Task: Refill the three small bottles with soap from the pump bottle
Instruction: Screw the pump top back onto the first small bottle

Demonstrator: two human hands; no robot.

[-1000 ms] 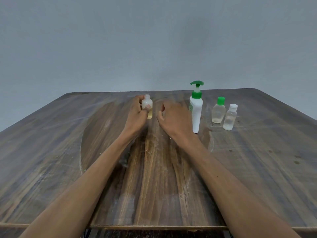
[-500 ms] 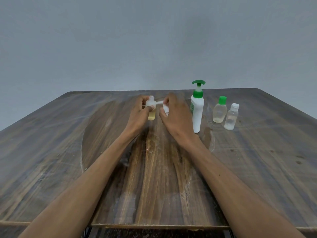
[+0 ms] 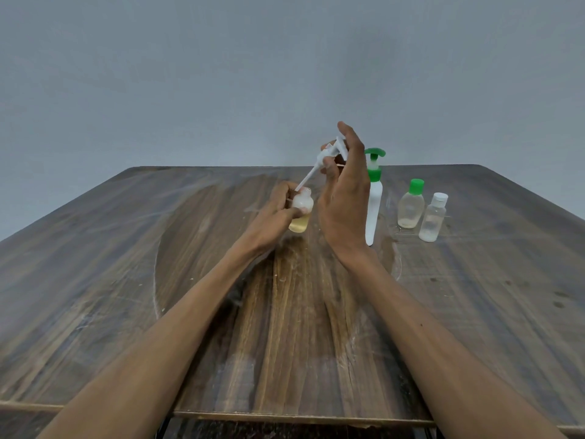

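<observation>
From the head view I saw the left hand [image 3: 278,213] gripping a small frosted bottle [image 3: 301,213] on the wooden table [image 3: 126,280], fingers and thumb curled round its body. The bottle stood open at the neck, with pale yellow liquid in its lower part. I watched the right hand [image 3: 343,198] held up above it, pinching a white spray cap [image 3: 332,150] near its top while the forefinger stood up straight; how the other fingers lay behind the palm I could not tell. The cap's thin dip tube [image 3: 306,180] slanted down toward the bottle's mouth, its tip just at the rim; whether it was inside I could not tell.

Just to the right of that hand stood the white pump bottle [image 3: 373,213] with its green pump head, upright and untouched. Beside it, further right, I noted a clear small bottle with a green cap [image 3: 411,205], a little pale liquid at its bottom, and next to that a clear small bottle with a white cap [image 3: 432,220]. Both stood upright, capped, close together.
</observation>
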